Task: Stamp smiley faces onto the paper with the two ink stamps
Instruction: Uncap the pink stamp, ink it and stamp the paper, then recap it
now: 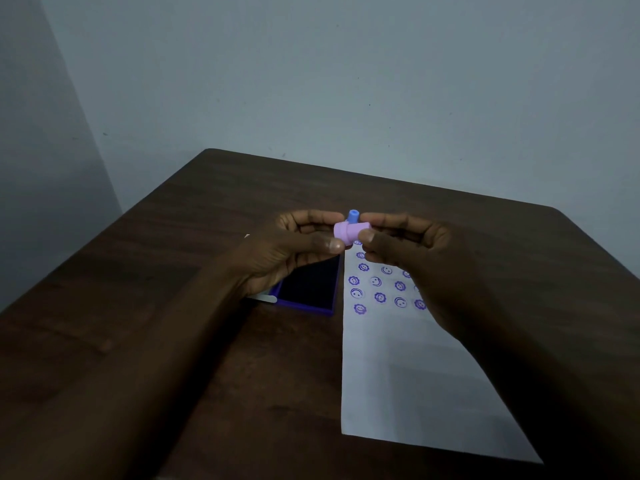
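Observation:
Both hands are raised above the table, fingertips meeting. Between them is a lilac stamp (pixel 348 232) lying sideways, with a small blue stamp (pixel 353 216) sticking up just behind it. My left hand (pixel 294 249) pinches the lilac stamp from the left with thumb and fingers. My right hand (pixel 412 251) grips from the right; which stamp its fingers touch is unclear. Below lies a white paper (pixel 408 368) with several purple smiley prints (pixel 375 281) at its far end, partly hidden by my right hand. An open purple ink pad (pixel 308 289) sits left of the paper.
The dark wooden table (pixel 138 271) stands against a pale blue wall. A white lid or card edge (pixel 266 298) pokes out at the ink pad's left, under my left wrist. The paper's near half is blank.

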